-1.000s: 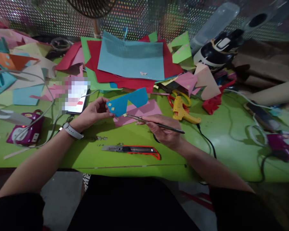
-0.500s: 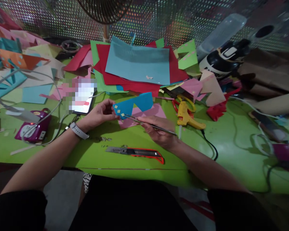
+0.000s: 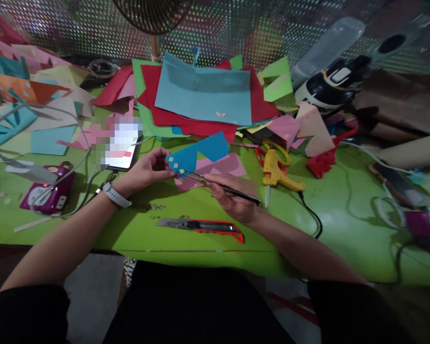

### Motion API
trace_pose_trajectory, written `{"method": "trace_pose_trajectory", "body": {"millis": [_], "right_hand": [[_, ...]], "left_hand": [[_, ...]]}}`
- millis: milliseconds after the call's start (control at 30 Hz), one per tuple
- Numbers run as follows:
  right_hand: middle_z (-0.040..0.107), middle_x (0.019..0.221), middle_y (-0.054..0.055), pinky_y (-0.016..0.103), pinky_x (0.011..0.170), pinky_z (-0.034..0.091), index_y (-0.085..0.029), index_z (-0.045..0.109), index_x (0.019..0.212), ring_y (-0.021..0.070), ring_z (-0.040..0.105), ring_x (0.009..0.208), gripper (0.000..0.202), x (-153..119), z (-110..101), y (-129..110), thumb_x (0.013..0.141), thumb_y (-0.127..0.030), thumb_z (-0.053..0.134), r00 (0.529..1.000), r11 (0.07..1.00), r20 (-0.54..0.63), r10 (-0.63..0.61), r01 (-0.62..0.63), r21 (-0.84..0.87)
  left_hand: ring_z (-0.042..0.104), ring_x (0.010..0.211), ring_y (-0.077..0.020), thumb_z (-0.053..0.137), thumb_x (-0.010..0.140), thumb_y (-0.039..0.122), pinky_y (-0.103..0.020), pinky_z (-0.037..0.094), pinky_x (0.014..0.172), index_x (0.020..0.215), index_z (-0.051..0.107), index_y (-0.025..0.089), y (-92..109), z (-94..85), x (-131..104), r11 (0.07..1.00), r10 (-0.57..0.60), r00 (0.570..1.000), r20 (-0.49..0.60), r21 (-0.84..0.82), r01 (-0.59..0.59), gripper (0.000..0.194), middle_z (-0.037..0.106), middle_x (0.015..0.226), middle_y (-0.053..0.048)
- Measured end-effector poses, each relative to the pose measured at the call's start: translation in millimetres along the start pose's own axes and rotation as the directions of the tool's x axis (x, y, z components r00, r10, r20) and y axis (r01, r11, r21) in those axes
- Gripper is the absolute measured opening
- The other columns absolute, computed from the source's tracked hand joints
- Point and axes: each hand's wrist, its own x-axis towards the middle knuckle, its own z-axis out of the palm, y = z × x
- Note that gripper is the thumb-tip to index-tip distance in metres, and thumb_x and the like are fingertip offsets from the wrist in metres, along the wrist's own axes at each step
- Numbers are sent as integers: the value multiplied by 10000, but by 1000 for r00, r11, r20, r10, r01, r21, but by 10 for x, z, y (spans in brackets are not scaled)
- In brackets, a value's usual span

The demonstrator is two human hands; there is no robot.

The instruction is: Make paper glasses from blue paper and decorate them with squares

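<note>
A cut piece of blue paper (image 3: 187, 159) is pinched at its left end by my left hand (image 3: 154, 168). Several small pale yellow squares (image 3: 175, 166) sit on that end of it. My right hand (image 3: 232, 193) is closed around metal tweezers (image 3: 236, 192), whose tips reach the lowest square at the blue paper's edge. Whether the tips grip that square I cannot tell. Beneath the blue paper lies a sheet of pink paper (image 3: 222, 166). Nearer my body rests a utility knife (image 3: 200, 226) with a red-edged handle, beside tiny scraps (image 3: 155, 207).
A yellow glue gun (image 3: 277, 174) and yellow-handled scissors (image 3: 281, 152) lie to the right. On the left are a lit phone (image 3: 123, 145) and a purple power socket box (image 3: 50, 188) with cables. Stacked coloured paper (image 3: 204, 98) stands behind, below a fan (image 3: 154, 14).
The tweezers have turned slightly in my right hand, their arms now looking wider apart near the tips. The blue paper's right end has tilted a little. My left hand keeps its hold.
</note>
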Motion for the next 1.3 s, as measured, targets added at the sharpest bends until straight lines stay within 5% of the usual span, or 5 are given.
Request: {"method": "trace_pose_trajectory", "body": {"millis": [1300], "right_hand": [[806,949,62,246,633,612,-205,696,1142,148,758,723,199,8,-21,-17,1000,-293,589,996,986,18,-85,87,-140]], "left_hand": [[681,813,-111,853,728,112,-261,558,813,988,549,173,9,23,-4,1000,4,1000,8,-19,-4,405,680,859,19]]}}
